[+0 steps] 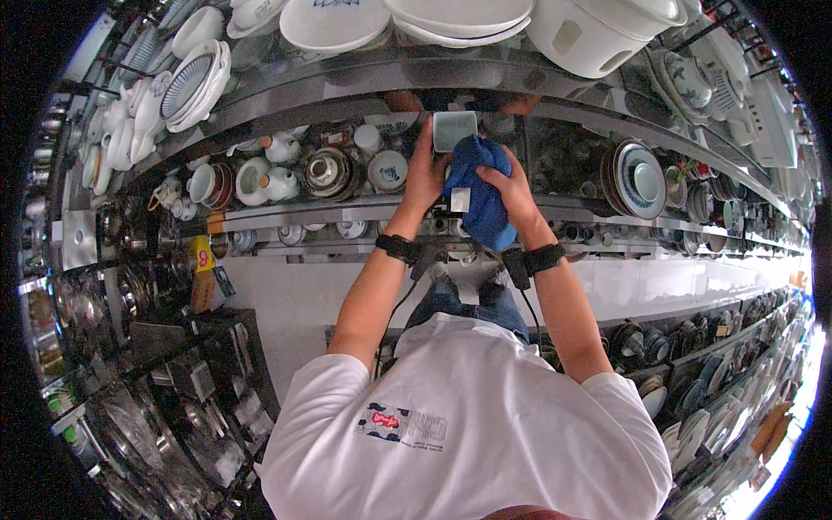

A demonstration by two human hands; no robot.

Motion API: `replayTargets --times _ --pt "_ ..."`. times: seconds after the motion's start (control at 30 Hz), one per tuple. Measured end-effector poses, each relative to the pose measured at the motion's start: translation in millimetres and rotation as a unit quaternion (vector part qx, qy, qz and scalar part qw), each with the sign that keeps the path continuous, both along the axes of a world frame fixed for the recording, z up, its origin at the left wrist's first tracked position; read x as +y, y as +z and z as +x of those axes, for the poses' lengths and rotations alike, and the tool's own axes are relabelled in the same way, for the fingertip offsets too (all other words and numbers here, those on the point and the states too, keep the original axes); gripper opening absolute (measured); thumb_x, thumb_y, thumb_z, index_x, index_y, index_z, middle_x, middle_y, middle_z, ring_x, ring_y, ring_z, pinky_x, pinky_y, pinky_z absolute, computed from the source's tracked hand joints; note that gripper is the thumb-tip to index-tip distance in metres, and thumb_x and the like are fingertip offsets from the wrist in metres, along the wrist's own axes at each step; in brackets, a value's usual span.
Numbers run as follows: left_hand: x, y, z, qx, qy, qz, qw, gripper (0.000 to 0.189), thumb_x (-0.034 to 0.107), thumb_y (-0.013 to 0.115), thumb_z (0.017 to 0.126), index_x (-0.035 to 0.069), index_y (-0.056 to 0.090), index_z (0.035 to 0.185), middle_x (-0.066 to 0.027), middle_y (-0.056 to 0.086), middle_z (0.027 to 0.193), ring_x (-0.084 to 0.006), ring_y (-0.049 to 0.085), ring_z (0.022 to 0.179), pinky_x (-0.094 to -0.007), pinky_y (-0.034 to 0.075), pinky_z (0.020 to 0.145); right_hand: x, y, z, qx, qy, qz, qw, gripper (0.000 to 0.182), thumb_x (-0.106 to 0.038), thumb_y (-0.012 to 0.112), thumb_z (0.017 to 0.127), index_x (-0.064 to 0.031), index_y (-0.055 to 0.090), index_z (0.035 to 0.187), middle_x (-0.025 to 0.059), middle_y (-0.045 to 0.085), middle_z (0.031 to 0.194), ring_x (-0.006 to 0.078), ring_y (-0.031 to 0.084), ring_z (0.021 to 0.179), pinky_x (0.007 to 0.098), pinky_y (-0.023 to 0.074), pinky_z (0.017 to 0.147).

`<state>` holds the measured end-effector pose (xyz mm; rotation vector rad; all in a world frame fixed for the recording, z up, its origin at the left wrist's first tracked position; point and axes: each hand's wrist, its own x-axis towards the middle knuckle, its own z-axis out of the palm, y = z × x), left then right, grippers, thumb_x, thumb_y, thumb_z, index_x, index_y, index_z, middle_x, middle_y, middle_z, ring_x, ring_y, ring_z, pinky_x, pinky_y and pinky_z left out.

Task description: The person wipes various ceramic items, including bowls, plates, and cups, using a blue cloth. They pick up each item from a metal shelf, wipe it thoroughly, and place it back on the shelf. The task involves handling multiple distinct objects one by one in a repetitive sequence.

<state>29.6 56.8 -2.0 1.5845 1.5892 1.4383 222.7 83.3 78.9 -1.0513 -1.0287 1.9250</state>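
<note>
My left hand (pixel 429 169) grips a small square pale ceramic dish (pixel 454 130) by its left side, with the thumb hidden in part. A blue cloth (pixel 482 195) with a white tag hangs from my right hand (pixel 517 188), whose fingers are closed on it. The top of the cloth touches the lower right corner of the dish and covers part of it. Both hands are over a glass-like shelf (pixel 552 166) in front of me. Left of my left hand sits a round bowl (pixel 388 170) with a blue motif inside.
White teapots (pixel 282 148), stacked saucers (pixel 328 170) and a white cup (pixel 368 138) stand on the shelf to the left. Stacked plates (pixel 638 179) are to the right. An upper shelf (pixel 364 81) holds large white bowls (pixel 461 19) and a lidded pot (pixel 598 39). Metalware racks (pixel 175 377) stand lower left.
</note>
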Motion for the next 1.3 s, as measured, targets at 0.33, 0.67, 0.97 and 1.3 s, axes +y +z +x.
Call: replayTargets --times 0.33,0.67,0.97,1.3 --pt "-1.1 8.0 7.4 0.024 0.030 -0.013 0.999 0.088 -0.006 0.067 0.090 0.014 0.023 0.163 -0.0227 0.041 0.158 -0.0400 0.045 0.143 -0.0442 0.044 0.111 4.7 -12.2 0.8 0.044 0.006 -0.019 0.999 0.063 -0.009 0.076 0.090 -0.0013 0.046 0.146 0.0083 0.069 0.121 0.0185 0.067 0.102 0.0347 0.0565 0.089" --pt "-30.0 -0.4 5.6 -0.042 0.017 -0.059 0.997 0.091 -0.013 0.063 0.090 0.016 0.019 0.165 -0.0207 0.038 0.161 -0.0337 0.045 0.143 -0.0427 0.042 0.113 -21.9 -16.2 3.9 0.020 0.021 -0.025 0.999 0.057 -0.008 0.074 0.091 -0.0042 0.050 0.142 0.0055 0.069 0.116 0.0164 0.068 0.098 0.0340 0.0565 0.087" --pt "-26.1 -18.7 -12.1 -0.082 -0.004 -0.059 0.995 0.093 -0.012 0.064 0.091 0.016 0.016 0.165 -0.0206 0.038 0.161 -0.0351 0.044 0.144 -0.0442 0.041 0.113 -14.1 -19.9 -6.0 0.037 0.041 -0.028 0.998 0.057 -0.009 0.075 0.089 -0.0041 0.051 0.140 0.0067 0.070 0.116 0.0174 0.067 0.103 0.0341 0.0552 0.090" --pt "-27.2 6.4 -8.8 -0.015 0.012 -0.070 0.997 0.096 -0.006 0.065 0.092 0.013 0.006 0.166 -0.0261 0.034 0.162 -0.0395 0.039 0.147 -0.0453 0.039 0.115 -21.8 -7.1 -2.7 0.041 0.037 -0.029 0.998 0.055 -0.011 0.077 0.088 -0.0028 0.053 0.137 0.0083 0.070 0.117 0.0190 0.067 0.102 0.0348 0.0548 0.091"
